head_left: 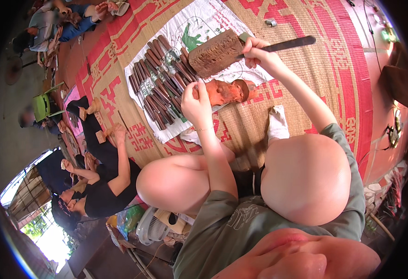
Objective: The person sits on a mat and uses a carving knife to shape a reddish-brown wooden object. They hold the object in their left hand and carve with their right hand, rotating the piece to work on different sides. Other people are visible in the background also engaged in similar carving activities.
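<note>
My right hand [256, 53] is closed round the dark handle of a wooden mallet [215, 53], its thick brown head worn and pitted. The mallet is raised above a reddish-brown wood carving [227, 91], which lies on its side near my feet. At the left end of the carving, my left hand [196, 104] has its fingers curled together; what they hold, if anything, is hidden. Beside that hand, several chisels with dark wooden handles [155, 83] lie in rows on a white printed sack [218, 18].
A red-and-tan woven mat [320, 60] spreads beneath everything. My bent knees flank my forearms. To the left, a person in black [111, 186] sits working with their hands; others sit farther off. A small metal piece [271, 22] lies beyond the mallet. A white fan [153, 225] stands at lower left.
</note>
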Demonstrator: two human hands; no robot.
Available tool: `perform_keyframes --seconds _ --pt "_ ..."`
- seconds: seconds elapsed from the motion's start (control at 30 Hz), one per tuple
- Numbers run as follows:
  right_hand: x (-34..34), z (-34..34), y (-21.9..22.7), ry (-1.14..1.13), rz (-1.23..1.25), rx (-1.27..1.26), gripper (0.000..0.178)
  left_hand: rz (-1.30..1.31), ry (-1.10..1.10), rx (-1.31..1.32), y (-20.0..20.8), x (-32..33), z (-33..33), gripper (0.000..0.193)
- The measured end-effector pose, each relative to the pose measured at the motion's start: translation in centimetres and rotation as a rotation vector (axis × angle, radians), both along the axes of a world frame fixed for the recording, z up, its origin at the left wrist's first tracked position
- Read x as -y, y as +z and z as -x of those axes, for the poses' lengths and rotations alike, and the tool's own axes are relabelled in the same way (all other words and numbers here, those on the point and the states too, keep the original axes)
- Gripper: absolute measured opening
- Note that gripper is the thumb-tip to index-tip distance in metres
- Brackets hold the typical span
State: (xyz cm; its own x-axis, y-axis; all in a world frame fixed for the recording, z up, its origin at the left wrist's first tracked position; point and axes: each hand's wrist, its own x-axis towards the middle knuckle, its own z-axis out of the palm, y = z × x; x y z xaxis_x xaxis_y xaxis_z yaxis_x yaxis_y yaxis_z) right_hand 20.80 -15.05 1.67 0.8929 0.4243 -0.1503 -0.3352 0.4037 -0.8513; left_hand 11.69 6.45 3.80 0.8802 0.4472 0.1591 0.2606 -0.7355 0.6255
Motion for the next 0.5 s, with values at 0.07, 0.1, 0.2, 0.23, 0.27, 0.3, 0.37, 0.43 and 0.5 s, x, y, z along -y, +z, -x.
perform_keyframes --seconds 0.07,0.1,0.2,0.23,0.27,0.3,0.37,0.43,0.5 --pt "-0.5 0.5 -1.1 -0.010 0.009 -0.042 0.006 -0.043 0.027 -0.013 -0.2 -0.2 0.4 0.021" --pt "-0.6 0.8 -1.7 -0.013 0.001 -0.063 0.008 -0.011 0.025 -0.020 -0.3 -0.3 0.5 0.021" --pt "-1.1 1.6 -3.1 0.022 -0.029 -0.102 0.012 0.064 0.014 -0.021 -0.5 -1.1 1.1 0.020" --pt "-1.1 1.7 -3.6 0.024 0.010 -0.089 0.013 0.085 0.016 -0.019 -0.6 -1.0 1.4 0.020" --pt "-1.2 1.9 -4.1 0.025 0.049 -0.074 0.014 0.105 0.019 -0.017 -0.5 -0.9 1.7 0.020" --pt "-1.4 2.3 -4.0 0.021 0.089 -0.059 0.015 0.126 0.016 -0.014 -0.4 -0.8 1.9 0.021" --pt "-1.8 3.0 -3.8 0.014 0.183 -0.006 0.015 0.142 0.006 0.020 -0.8 -0.9 2.4 0.020" --pt "-2.2 4.0 -3.3 0.009 0.264 0.047 0.016 0.167 -0.003 0.072 -0.9 -1.2 3.0 0.019" --pt "-2.2 4.9 -3.1 -0.005 0.354 0.076 0.016 0.176 -0.002 -0.029 -0.7 -1.7 3.8 0.021"
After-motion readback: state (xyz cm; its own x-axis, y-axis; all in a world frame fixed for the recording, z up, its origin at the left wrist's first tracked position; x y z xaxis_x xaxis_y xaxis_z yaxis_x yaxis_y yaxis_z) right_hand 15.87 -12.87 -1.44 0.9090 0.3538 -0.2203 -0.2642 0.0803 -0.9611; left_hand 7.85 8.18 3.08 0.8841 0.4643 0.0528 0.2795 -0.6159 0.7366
